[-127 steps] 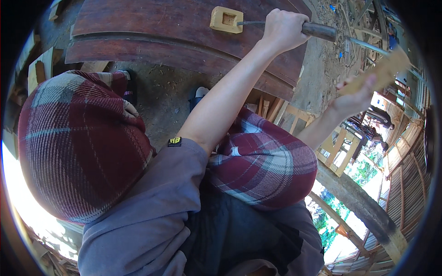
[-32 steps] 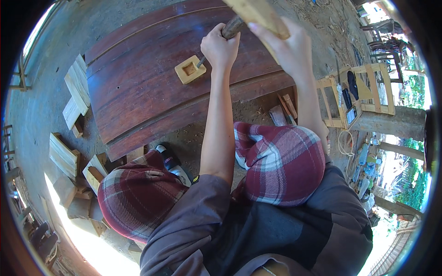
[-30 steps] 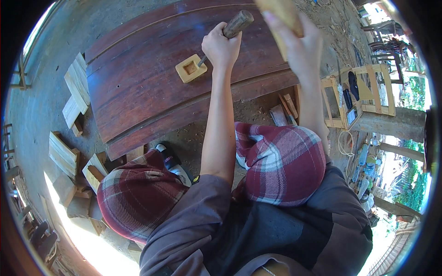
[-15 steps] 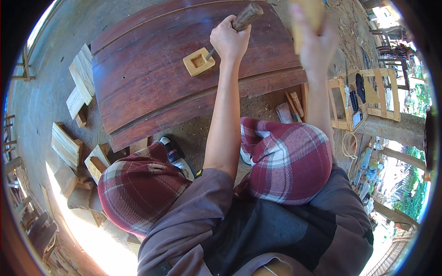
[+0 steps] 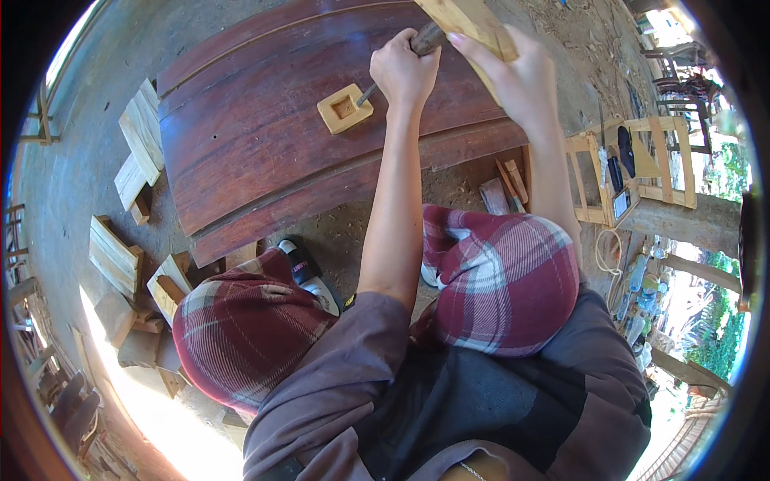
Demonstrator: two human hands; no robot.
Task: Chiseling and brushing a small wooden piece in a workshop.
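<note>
right hand (image 5: 523, 78), gripping wooden bar (image 5: 479, 28), has swung leftward; arms (image 5: 393, 196) extended, left hand (image 5: 404, 69) wrapped round chisel handle (image 5: 427, 39).

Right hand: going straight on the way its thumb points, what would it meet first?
Probably the chisel handle, gripped in the left hand; the board in the right hand may be touching it, though depth is unclear.

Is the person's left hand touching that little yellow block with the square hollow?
Apart. The head view shows dark wooden surface between the left hand and the block, with the tool's metal shaft crossing there.
</note>
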